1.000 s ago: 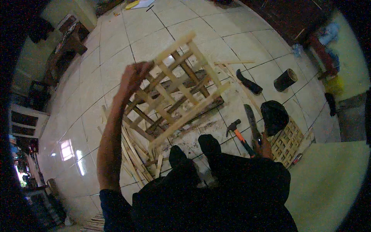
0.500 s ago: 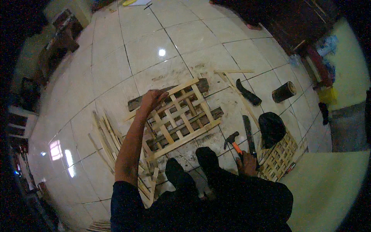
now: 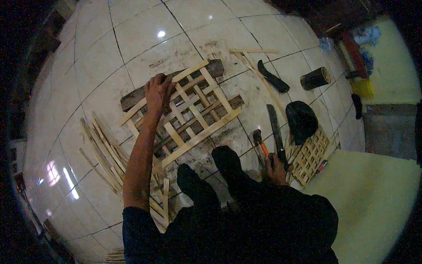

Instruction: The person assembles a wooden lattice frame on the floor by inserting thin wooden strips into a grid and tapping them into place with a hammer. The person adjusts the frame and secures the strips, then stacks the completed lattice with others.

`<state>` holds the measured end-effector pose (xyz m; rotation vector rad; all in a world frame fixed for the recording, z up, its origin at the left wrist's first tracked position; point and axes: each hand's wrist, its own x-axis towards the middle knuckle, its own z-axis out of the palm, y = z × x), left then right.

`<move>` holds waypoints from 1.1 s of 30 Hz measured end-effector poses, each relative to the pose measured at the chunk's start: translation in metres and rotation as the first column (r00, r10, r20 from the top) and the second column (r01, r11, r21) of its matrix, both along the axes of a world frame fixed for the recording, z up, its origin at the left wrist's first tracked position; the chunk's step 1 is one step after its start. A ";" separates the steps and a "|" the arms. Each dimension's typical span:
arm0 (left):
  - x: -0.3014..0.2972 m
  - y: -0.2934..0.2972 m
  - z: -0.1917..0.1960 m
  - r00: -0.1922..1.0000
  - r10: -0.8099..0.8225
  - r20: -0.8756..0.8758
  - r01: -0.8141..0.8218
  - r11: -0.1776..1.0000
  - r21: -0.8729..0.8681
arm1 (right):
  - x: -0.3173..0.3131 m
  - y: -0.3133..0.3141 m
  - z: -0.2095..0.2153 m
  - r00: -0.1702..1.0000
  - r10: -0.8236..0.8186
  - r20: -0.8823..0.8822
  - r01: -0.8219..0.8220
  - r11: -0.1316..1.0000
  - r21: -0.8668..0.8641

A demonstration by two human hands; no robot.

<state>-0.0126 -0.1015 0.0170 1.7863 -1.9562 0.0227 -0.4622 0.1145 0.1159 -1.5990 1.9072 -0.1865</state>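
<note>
2 dark boards [image 3: 132, 99] lie under the bamboo lattice [image 3: 192, 107] on the floor, ahead of the person's feet and slightly left. Its long axis slants from near left to far right. The left hand [image 3: 158, 93] is at its far rail, fingers bent over the edge; whether they pinch it, I cannot tell. The right hand [image 3: 276, 169], farther from the lattice, is closed around the handle of the hammer [image 3: 264, 148]. From there, the lattice lies forward and left; the machete [image 3: 273, 121] is just beside the hammer.
</note>
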 end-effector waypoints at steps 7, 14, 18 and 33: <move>-0.006 0.002 0.014 0.997 0.063 0.054 -0.065 0.996 0.052 | 0.030 -0.027 0.013 0.968 -0.078 0.238 0.097 0.993 -0.069; -0.027 0.041 0.019 0.978 0.176 -0.112 -0.183 0.981 -0.058 | 0.030 -0.059 -0.009 0.965 -0.055 0.258 0.108 0.974 -0.197; -0.039 0.065 0.023 0.962 0.255 -0.101 -0.261 0.964 -0.055 | 0.013 -0.063 -0.061 0.896 -0.190 0.401 0.217 0.976 -0.021; -0.057 0.071 0.030 0.943 0.317 0.102 -0.332 0.920 0.210 | 0.163 -0.239 0.000 0.549 -0.266 0.792 0.112 0.963 0.245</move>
